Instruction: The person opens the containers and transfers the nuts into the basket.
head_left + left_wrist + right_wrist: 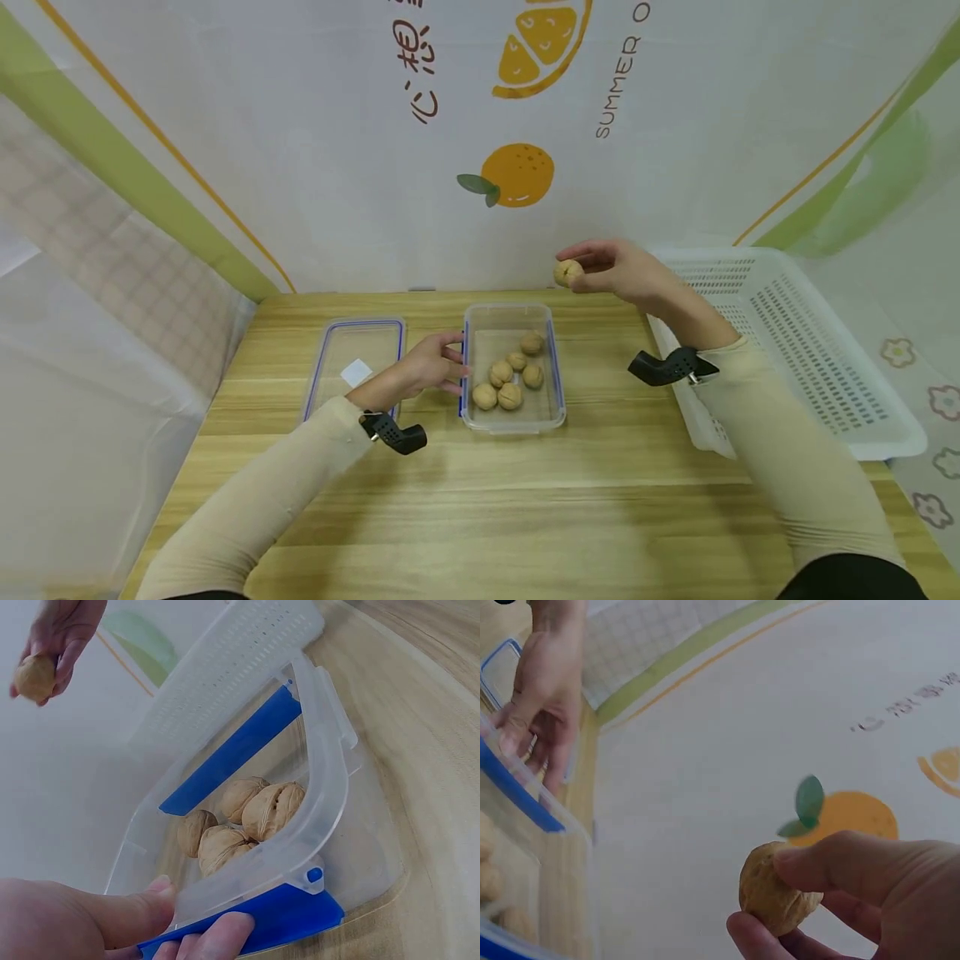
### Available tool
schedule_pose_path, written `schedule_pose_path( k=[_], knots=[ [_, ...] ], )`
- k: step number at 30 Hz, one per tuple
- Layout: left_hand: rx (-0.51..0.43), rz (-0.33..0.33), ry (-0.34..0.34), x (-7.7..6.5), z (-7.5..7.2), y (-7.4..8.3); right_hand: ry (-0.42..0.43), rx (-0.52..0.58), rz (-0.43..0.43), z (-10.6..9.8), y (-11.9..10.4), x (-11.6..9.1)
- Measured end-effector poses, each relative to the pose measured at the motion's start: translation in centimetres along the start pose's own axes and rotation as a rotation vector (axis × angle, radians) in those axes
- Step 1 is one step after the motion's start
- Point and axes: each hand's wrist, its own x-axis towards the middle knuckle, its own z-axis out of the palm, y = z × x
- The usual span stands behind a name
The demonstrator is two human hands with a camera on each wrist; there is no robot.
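Note:
Between thumb and fingertips, my right hand [618,271] pinches a walnut [567,273], raised above the far right of the table. The same walnut [775,889] fills the middle of the right wrist view. My left hand [431,365] grips the left side of a clear plastic box [513,428]; in the left wrist view the thumb is at the rim and fingers lie against the blue latch [277,919]. Inside the box lie several walnuts [510,396], gathered mostly toward its near end and right side.
To the left, a clear lid [330,346] with a blue seal and a small white square lies flat on the wooden table [480,508]. A white slotted basket [885,429] stands at the right, partly under my right forearm. A printed curtain [337,167] hangs behind.

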Motion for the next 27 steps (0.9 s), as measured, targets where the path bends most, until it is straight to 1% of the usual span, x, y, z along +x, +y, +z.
schedule_pose_path(
  k=[5, 9, 16, 22, 27],
  knots=[
    [0.0, -0.003, -0.003, 0.1, 0.0, 0.0, 0.043, 0.027, 0.029, -2.8, 0.8, -1.6],
    [-0.003, -0.005, -0.001, 0.1, 0.0, 0.0, 0.085, 0.02, 0.055, -5.2, 1.7, -2.5],
    [-0.015, -0.009, -0.001, 0.1, 0.1, 0.0, 0.14, 0.043, 0.123, -9.1, 4.3, -3.9],
    [-0.02, -0.005, -0.002, 0.0, 0.1, 0.0, 0.149, 0.035, 0.16, -11.2, 7.1, -4.2],
    [-0.013, 0.005, -0.007, -0.1, 0.1, 0.1, 0.173, 0.023, 0.182, -12.1, 10.2, -4.2]
  ],
)
